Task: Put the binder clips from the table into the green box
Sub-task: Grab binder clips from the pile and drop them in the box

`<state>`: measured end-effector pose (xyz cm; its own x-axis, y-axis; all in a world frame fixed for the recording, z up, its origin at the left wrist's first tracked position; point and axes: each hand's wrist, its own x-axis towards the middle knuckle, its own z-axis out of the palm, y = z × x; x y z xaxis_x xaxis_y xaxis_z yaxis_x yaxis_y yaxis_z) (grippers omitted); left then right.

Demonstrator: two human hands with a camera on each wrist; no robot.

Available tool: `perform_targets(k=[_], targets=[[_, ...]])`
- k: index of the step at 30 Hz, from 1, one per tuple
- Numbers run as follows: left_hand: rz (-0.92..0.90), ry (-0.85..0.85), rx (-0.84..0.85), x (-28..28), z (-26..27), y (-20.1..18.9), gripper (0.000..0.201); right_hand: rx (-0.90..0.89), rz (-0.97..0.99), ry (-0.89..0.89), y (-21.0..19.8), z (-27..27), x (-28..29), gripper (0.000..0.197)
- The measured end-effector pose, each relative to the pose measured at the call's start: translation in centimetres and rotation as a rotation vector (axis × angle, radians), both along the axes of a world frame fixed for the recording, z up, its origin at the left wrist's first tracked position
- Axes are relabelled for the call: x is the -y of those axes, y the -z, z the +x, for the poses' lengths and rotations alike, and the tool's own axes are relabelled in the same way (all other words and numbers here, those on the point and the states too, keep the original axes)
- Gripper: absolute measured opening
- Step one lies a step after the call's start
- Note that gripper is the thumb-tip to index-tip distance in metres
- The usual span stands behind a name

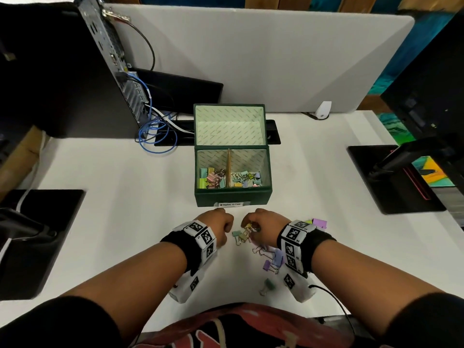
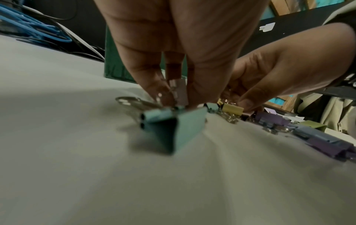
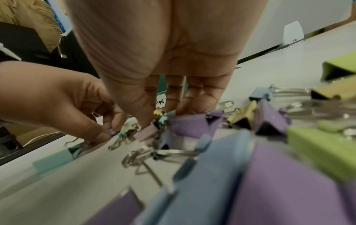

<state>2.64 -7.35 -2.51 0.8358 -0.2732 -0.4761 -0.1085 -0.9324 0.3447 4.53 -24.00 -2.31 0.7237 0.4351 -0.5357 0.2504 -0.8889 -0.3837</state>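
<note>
The green box (image 1: pixel 232 197) stands open in front of me, lid upright, with pastel binder clips in both compartments. Just before it, my left hand (image 1: pixel 227 228) pinches a small lilac clip (image 2: pixel 180 89) between thumb and fingers, right above a teal clip (image 2: pixel 173 126) that lies on the table. My right hand (image 1: pixel 247 226) is curled over a tangle of small clips and pinches a yellowish one (image 1: pixel 248 226) there. More loose clips, purple (image 1: pixel 267 264), blue-grey and green (image 1: pixel 268 285), lie under and behind my right wrist.
A white desk (image 1: pixel 125 197) carries monitor bases at the left (image 1: pixel 37 234) and the right (image 1: pixel 391 177). A computer tower (image 1: pixel 62 71) with blue cables (image 1: pixel 155 136) stands at the back left. A grey partition (image 1: pixel 251 59) closes the back.
</note>
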Motion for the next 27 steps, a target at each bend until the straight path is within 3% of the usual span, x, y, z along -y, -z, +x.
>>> perform_targets(k=[8,14,19,24,27], targets=[[-0.208,-0.173,-0.025,-1.3,0.2,-0.8,0.014,0.029,0.009,0.035,-0.2,0.7,1.0,0.031],[-0.290,-0.183,0.050,-1.4,0.7,-2.4,0.012,0.064,-0.109,-0.110,-0.1,0.2,0.5,0.054],[-0.526,-0.202,0.197,-0.3,1.6,-5.2,0.017,0.019,-0.051,-0.049,-0.1,0.1,0.4,0.035],[-0.710,-0.419,0.312,0.5,4.2,-8.0,0.012,0.013,-0.027,0.012,0.1,-0.1,0.7,0.032],[-0.729,-0.447,0.308,0.5,4.7,-8.0,0.022,0.041,-0.012,0.056,-0.1,0.0,1.0,0.032]])
